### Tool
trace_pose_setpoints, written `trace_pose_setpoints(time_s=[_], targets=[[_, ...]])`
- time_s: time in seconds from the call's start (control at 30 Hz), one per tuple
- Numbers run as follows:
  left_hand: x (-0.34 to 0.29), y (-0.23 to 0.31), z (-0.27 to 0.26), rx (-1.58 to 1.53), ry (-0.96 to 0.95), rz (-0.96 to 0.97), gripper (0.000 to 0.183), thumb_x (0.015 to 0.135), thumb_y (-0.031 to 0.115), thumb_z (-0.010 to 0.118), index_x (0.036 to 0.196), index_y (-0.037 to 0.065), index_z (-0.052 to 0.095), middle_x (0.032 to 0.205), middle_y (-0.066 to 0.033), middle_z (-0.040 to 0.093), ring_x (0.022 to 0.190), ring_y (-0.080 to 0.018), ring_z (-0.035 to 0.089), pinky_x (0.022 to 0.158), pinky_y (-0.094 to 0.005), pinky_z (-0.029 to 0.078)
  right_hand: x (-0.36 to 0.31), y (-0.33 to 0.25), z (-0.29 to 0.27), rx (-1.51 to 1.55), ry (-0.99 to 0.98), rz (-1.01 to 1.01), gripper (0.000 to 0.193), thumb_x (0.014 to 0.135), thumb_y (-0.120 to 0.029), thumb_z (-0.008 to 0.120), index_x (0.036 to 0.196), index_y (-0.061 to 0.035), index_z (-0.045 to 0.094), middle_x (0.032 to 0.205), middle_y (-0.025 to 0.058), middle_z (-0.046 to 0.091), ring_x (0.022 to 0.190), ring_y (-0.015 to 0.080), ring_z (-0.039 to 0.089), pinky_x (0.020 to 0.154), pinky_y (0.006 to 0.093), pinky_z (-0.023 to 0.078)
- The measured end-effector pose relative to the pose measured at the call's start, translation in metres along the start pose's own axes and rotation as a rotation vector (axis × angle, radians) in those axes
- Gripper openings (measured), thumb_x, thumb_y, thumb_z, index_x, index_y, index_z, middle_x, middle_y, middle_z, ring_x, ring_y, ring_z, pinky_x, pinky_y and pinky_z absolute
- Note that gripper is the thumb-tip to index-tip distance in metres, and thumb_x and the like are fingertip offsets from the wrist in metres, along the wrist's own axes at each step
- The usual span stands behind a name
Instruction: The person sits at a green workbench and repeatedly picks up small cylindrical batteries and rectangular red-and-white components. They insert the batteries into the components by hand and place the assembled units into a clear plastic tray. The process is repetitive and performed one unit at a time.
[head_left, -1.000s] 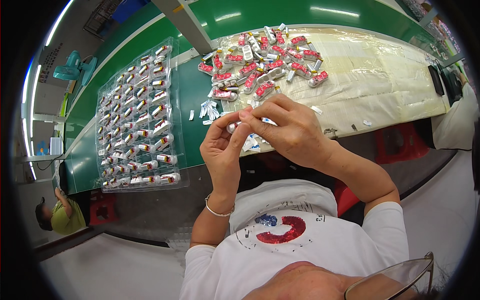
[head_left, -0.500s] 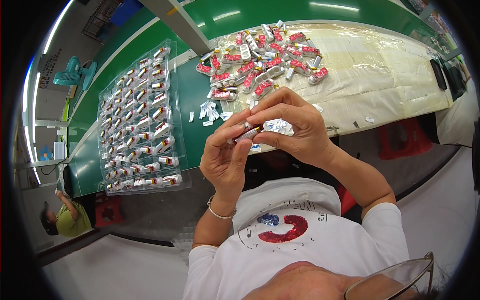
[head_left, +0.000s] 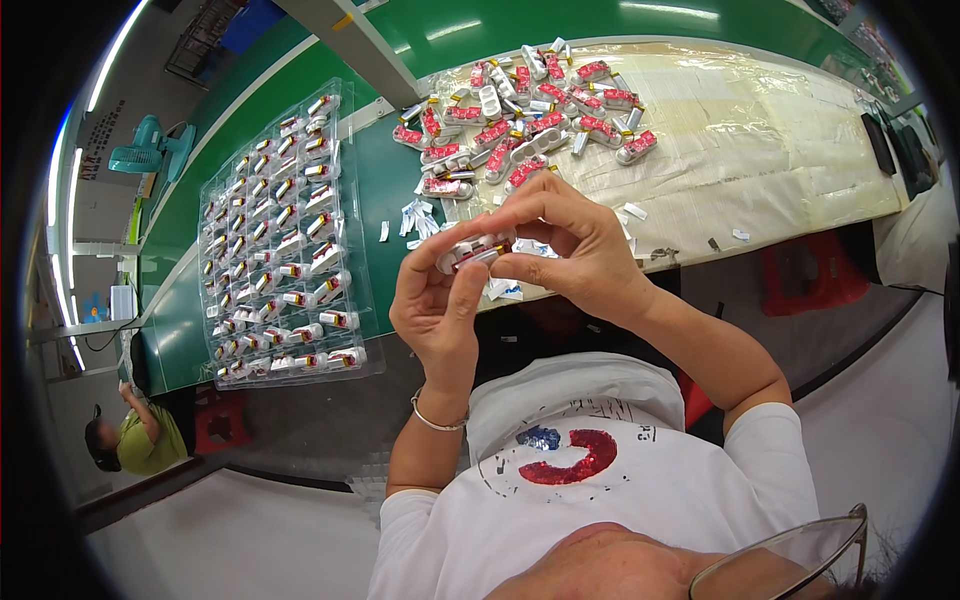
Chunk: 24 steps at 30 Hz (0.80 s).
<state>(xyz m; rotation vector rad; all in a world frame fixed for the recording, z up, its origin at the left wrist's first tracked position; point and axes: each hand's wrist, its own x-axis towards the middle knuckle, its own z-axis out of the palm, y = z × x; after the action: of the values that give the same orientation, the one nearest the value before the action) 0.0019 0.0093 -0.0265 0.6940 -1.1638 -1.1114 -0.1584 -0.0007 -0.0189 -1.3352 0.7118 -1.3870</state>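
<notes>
Both my hands meet above the table's near edge, around one small white oval case (head_left: 450,262) with a silver tube along it. My left hand (head_left: 432,315) is closed on the case, its thumb against the near side. My right hand (head_left: 590,250) pinches the other end between thumb and fingers, which partly hide it. Beyond my hands lies a heap of similar white cases (head_left: 636,148) with red-pink labels and silver, gold-ended tubes. Small white and blue paper strips (head_left: 415,218) lie scattered between the heap and my hands.
To the left, a clear plastic tray (head_left: 366,335) holds rows of the cases and tubes. A grey metal post (head_left: 350,45) rises behind it. Cream, tape-covered sheeting (head_left: 770,150) lies over the green table at right. Another person (head_left: 155,430) works at far left, near a teal fan (head_left: 150,145).
The case has turned in my hands, so more of its white body shows. My left hand has shifted slightly left, and my right fingers now reach further over the top.
</notes>
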Motion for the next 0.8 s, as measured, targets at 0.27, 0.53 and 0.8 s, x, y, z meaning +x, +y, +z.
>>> trace_pose_setpoints(time_s=[0.27,0.53,0.8], targets=[[0.006,0.004,-0.004,-0.267,0.123,-0.245,0.028,0.093,0.008,0.059,0.118,-0.005,0.056,0.110,-0.0185,0.065,0.094,-0.0220,0.068,0.085,-0.0320,0.058,0.002,0.005,0.003,-0.099,-0.014,0.006,0.042,0.081,-0.005,0.075,0.121,-0.0032,0.059,0.118,0.0072,0.053,0.109,0.0152,0.056,0.096,0.0282,0.048],[0.000,0.000,-0.004,-0.106,0.089,-0.089,0.029,0.091,0.001,0.061,0.119,-0.005,0.054,0.117,-0.0199,0.063,0.104,-0.0201,0.064,0.090,-0.0293,0.053,0.005,0.000,0.011,0.124,0.037,0.201,0.035,0.085,-0.012,0.073,0.117,-0.0017,0.062,0.112,0.0060,0.057,0.102,0.0138,0.059,0.093,0.0275,0.051],[0.000,0.007,-0.005,0.102,-0.019,-0.008,0.026,0.090,0.000,0.062,0.116,-0.002,0.061,0.121,-0.0140,0.062,0.106,-0.0169,0.062,0.090,-0.0289,0.052,0.003,0.006,0.017,0.107,0.088,0.162,0.027,0.085,0.002,0.068,0.111,0.0020,0.063,0.110,0.0060,0.055,0.098,0.0126,0.060,0.089,0.0258,0.051]])
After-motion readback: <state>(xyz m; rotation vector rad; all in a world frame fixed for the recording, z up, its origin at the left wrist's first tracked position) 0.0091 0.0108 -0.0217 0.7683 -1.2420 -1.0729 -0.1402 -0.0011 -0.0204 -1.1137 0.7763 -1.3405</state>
